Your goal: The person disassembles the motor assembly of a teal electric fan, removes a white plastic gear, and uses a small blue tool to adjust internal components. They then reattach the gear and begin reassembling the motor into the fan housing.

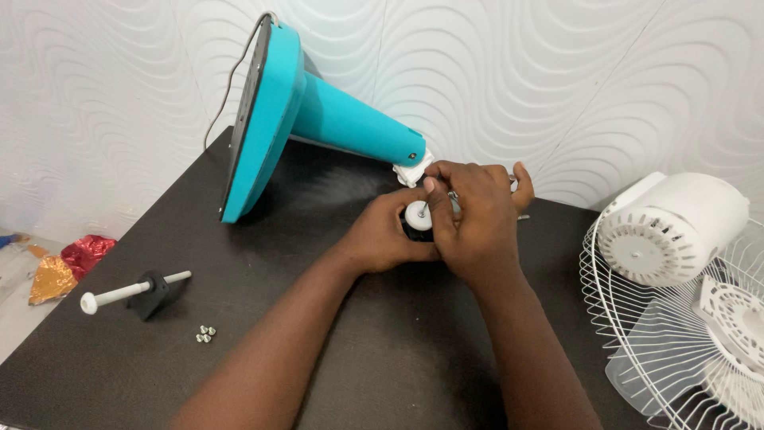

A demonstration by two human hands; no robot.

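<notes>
Both hands meet at mid-table (pixel 414 350): the left hand (pixel 382 239) has its fingers wrapped around a small black part with a round white cap (pixel 419 215), while the right hand (pixel 477 219) pinches the cap from above. Just behind, the smooth turquoise plastic fan stand (pixel 318 111) lies tipped over, its tapered neck pointing right toward the hands and its flat base facing left.

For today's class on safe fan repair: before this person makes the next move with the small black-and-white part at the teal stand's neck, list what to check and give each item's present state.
1. Left hand grips the black-and-white part: ok.
2. Right hand pinches its top: ok.
3. Teal stand lies steady on its side on the dark table: ok.
4. Small screws lie together, away from the edge: ok.
5. White bolt with black block sits close to the table edge: not ok.
6. Stand's cord unplugged: cannot tell.
</notes>
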